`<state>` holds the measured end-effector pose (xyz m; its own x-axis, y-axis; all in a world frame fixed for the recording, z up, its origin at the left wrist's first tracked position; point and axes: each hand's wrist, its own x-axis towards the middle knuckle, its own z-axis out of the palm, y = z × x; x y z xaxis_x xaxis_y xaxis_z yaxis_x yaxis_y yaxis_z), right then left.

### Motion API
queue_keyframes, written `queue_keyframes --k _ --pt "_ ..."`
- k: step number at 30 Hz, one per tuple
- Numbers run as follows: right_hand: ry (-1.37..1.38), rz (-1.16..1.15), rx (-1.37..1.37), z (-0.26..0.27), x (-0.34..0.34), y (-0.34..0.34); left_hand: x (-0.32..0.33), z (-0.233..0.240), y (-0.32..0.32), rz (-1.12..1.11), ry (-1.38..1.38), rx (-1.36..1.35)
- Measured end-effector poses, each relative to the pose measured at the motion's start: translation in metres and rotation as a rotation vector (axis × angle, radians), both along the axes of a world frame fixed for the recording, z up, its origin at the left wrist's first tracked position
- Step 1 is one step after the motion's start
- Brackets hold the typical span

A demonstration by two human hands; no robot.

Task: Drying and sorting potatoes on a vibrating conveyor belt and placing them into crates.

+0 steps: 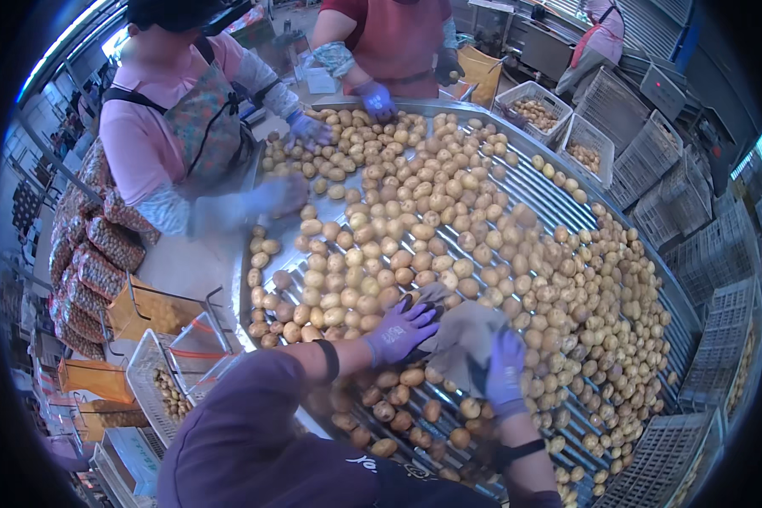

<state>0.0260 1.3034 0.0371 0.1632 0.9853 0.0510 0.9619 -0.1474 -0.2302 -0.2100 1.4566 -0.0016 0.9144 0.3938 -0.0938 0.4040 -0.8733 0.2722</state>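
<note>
My left hand (401, 331), in a purple glove, lies with spread fingers on the left side of a bunched grey cloth (463, 343). At the cloth's right edge, my right hand (506, 368), gloved alike, holds it with the fingers partly hidden. Dark fabric shows under the cloth beside my left hand. Both hands are over a metal roller table, among many round, tan potatoes (355, 257). More potatoes lie on the rollers (540, 184) near my forearms and in a dense heap to the right.
Across the table, two co-workers' gloved hands (378, 101) reach among the potatoes. Plastic crates (533, 114) stand beyond the right rim (679, 305). At left are orange mesh bags (159, 311) on wire frames, a white crate (146, 368) and stacked filled sacks (101, 267).
</note>
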Motion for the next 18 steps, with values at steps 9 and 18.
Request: queue_keyframes --k 9,18 --pt "-0.135 -0.190 0.043 -0.072 0.044 0.139 0.088 -0.011 0.082 0.184 -0.109 0.271" --pt "0.061 0.141 -0.021 -0.026 0.003 -0.039 -0.013 -0.014 -0.028 -0.105 -0.084 -0.008"
